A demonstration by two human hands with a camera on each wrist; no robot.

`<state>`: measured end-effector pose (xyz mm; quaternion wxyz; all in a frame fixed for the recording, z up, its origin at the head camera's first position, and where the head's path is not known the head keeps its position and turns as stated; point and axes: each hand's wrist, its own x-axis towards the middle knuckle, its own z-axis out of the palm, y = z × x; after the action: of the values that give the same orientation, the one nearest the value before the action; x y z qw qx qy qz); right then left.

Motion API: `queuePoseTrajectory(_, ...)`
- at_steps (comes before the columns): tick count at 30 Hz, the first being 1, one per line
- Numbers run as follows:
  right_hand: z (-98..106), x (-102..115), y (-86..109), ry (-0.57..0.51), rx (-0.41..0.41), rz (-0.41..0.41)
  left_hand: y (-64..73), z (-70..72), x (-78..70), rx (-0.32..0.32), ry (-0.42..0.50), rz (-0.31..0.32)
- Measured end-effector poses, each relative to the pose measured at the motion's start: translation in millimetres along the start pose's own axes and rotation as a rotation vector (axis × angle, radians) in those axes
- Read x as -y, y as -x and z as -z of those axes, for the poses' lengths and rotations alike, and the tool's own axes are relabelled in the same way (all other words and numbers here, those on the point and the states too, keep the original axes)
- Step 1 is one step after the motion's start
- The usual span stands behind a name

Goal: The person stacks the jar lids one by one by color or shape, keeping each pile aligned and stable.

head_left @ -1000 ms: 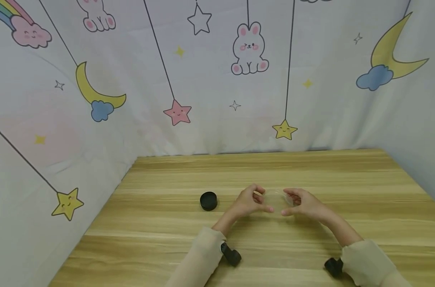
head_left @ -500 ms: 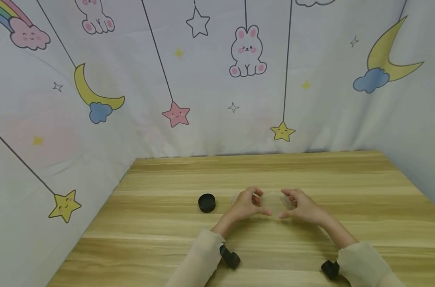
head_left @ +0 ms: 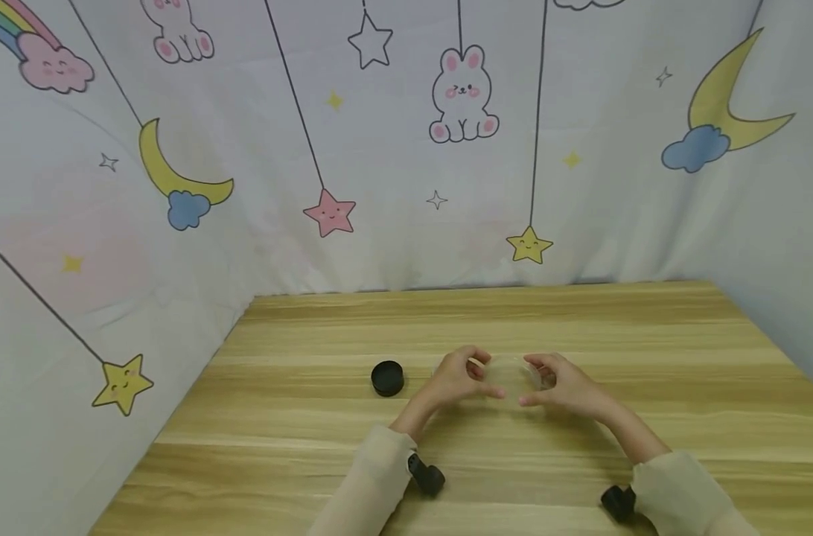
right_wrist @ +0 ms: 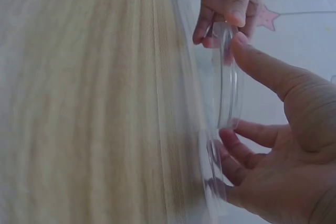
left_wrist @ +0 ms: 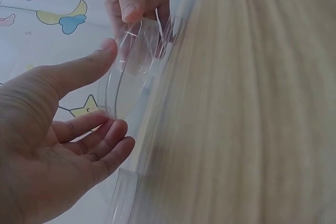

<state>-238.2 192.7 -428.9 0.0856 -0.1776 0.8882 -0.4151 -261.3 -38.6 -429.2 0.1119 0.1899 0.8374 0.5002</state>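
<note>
A clear, round, shallow plastic dish, shaped like a petri dish [head_left: 511, 378], is held on edge-like tilt between both hands, just over the table. My left hand [head_left: 455, 378] holds one side, its thumb and index fingertip at the rim in the left wrist view. Opposite it, my right hand [head_left: 566, 383] pinches the other side between thumb and fingers. Curved double rims show on the held dish [right_wrist: 227, 77]. Another clear dish [right_wrist: 209, 166] lies at the table beside the right hand's lower fingers. Part of a further clear piece [left_wrist: 124, 195] shows beneath the left hand.
A black round, shallow container or lid [head_left: 387, 378] stands on the wood-grain table [head_left: 313, 447], left of the left hand. A white curtain [head_left: 393, 164] printed with stars, moons and rabbits closes off the back and sides. Black wrist devices [head_left: 425, 475] hang at both sleeves.
Both hands stay around the clear dish with only slight shifts. The clear piece behind the left hand, plainer half a second ago, is now mostly covered by that hand.
</note>
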Motion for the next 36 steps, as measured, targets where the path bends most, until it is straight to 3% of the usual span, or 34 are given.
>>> queuePoseTrajectory(13,7,9,2.6,0.067,-0.012,0.021,1.5,2.2,-6.6,0.003,-0.014,-0.025)
queuePoseTrajectory(27,25,18,9.3,0.024,0.192,0.058,5.7,4.0,-10.6,0.143,-0.013,-0.043)
queuePoseTrajectory(36,28,17,12.7,-0.013,0.251,0.019,6.4,-3.4,-11.1,0.154,0.04,0.004)
